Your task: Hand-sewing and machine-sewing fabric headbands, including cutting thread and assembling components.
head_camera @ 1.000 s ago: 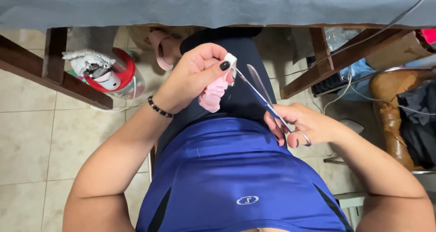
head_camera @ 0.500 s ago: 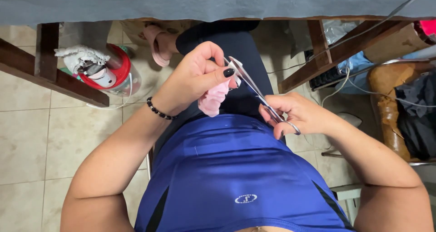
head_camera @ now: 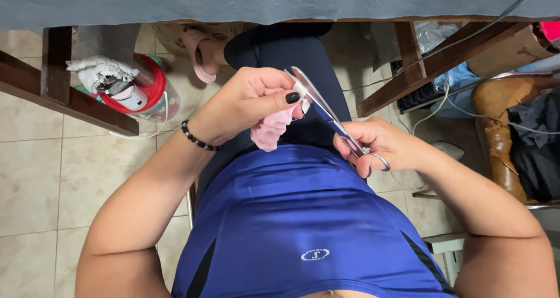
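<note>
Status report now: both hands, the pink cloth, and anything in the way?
Left hand pinches pink cloth and white tab. Right hand holds scissors, blades at tab. Nothing between them.

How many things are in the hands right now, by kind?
Scissors: 1, in the right hand
Pink fabric: 1, in the left hand
White tag: 1, at the left fingertips, against the blades
Total: 3
</note>
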